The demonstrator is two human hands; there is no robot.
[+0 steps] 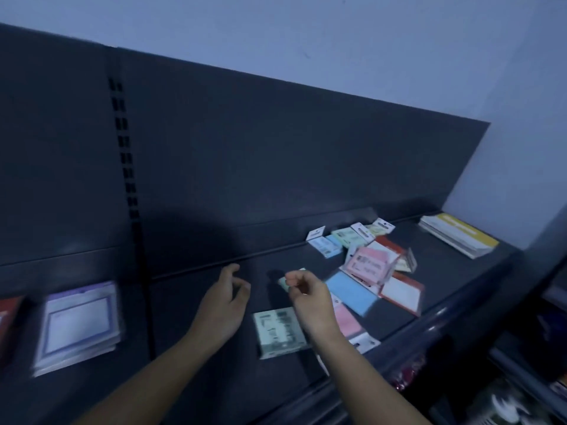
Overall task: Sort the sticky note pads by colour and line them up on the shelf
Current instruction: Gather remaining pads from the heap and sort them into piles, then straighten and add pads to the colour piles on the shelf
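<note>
Nearest, on the dark, smooth shelf, a wrapped green pad lies flat with its label up, probably the start of a green row. Beside it, a pink pad lies partly under the right hand. That hand's fingers pinch a small green block just above the shelf, likely to line it up with the green pad. On the left hand the fingers are loosely curled and hold nothing, placed to assist. Further right, unsorted pads form a heap of thin, glossy rectangles in blue, pink and red-edged wrap. Beyond, pale pads rest near the back ledge.
</note>
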